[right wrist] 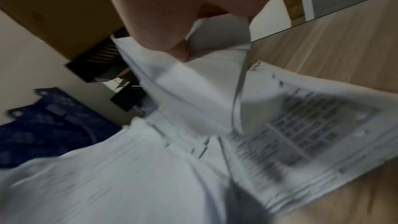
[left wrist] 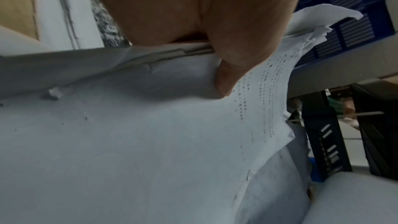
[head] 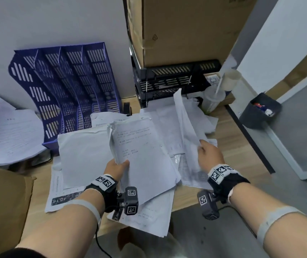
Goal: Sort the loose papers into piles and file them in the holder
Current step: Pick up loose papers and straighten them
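My left hand [head: 118, 167] grips a thick stack of printed papers [head: 141, 149] at its lower left edge, thumb on top; the left wrist view shows that thumb [left wrist: 228, 81] pressing the top sheet [left wrist: 150, 142]. My right hand [head: 207, 153] pinches a lifted sheet [head: 184, 118] that stands up on edge over the right-hand papers. In the blurred right wrist view the fingers [right wrist: 181, 48] hold that white sheet [right wrist: 193, 91] above a printed table page [right wrist: 301, 125]. A blue slotted file holder [head: 70, 90] with several bays stands at the back left against the wall.
More loose papers [head: 9, 131] lie at the far left and under the stack near the desk's front edge [head: 145, 216]. A black stacked tray [head: 171, 79] sits under a big cardboard box [head: 186, 28]. A plastic cup [head: 214, 99] and grey bin [head: 260, 110] stand right.
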Motion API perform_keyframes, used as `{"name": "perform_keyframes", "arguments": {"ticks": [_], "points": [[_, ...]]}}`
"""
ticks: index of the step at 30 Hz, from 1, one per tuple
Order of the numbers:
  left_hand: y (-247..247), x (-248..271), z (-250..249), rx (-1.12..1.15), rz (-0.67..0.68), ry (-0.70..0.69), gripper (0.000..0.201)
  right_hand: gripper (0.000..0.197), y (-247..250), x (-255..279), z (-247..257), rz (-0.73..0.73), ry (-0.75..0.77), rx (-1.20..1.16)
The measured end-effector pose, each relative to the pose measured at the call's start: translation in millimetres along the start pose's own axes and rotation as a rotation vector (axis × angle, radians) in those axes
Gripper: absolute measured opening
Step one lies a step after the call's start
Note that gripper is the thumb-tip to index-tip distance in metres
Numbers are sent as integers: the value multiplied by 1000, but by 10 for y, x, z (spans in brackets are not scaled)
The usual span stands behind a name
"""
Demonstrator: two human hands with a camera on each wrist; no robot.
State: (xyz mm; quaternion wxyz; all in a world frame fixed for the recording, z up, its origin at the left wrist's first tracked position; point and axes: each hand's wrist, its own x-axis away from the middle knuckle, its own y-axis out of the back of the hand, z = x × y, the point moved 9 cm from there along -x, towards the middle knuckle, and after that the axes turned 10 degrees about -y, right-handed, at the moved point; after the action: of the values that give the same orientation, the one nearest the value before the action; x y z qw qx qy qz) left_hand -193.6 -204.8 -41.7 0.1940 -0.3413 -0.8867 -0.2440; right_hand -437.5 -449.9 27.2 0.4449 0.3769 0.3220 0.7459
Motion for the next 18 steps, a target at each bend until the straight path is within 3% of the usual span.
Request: {"name": "perform_keyframes", "arguments": {"ticks": [2,6,8,10,12,15,18], "points": [[-75,-44,15,13,48,4,26,16,-168,258,233,100,93,-41],[-296,1,41,219,139,119,61,22,-769,803,630,310,222,109],[-397,73,65,329,186,208,81,27,-1069,986,731,370,231,173],[-484,111,79,426,277,199,90,28,-1341,1114,762,463,206,224],[-502,65,104,483,324,116,80,17,-1567,1217,746,580,185,267],[-455,-67,183,381,313,-38,51,51,-1706,1318,692,726,180,242],[-295,-294,336,150,153,-140,33,53,-1468,1138,514,641,76,84]]}}
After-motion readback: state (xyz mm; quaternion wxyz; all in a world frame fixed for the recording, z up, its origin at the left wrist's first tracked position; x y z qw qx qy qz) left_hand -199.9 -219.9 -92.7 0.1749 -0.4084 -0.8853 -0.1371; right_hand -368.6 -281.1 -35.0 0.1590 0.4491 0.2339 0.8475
